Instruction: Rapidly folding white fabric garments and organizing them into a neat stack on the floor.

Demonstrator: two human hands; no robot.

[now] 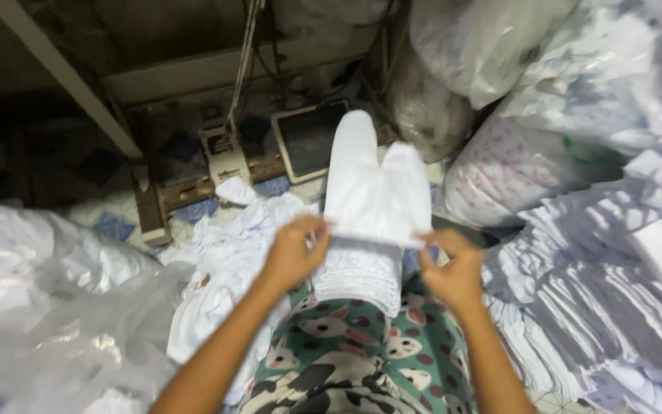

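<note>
A white cloth piece (373,184) with two rounded ends is stretched out in front of me, above my lap. My left hand (294,253) pinches its near left corner. My right hand (453,270) grips its near right corner. Under it, a second white piece with a lace-like hem (358,274) lies on my knee, which is covered by green patterned fabric (362,349). Both arms reach forward from the bottom of the view.
A heap of white cloth pieces (224,253) lies on the floor to my left. Clear plastic bags (47,299) fill the left. Stacked white pleated pieces (607,291) and full plastic sacks (530,161) stand right. A sewing-table frame with a pedal (308,138) is ahead.
</note>
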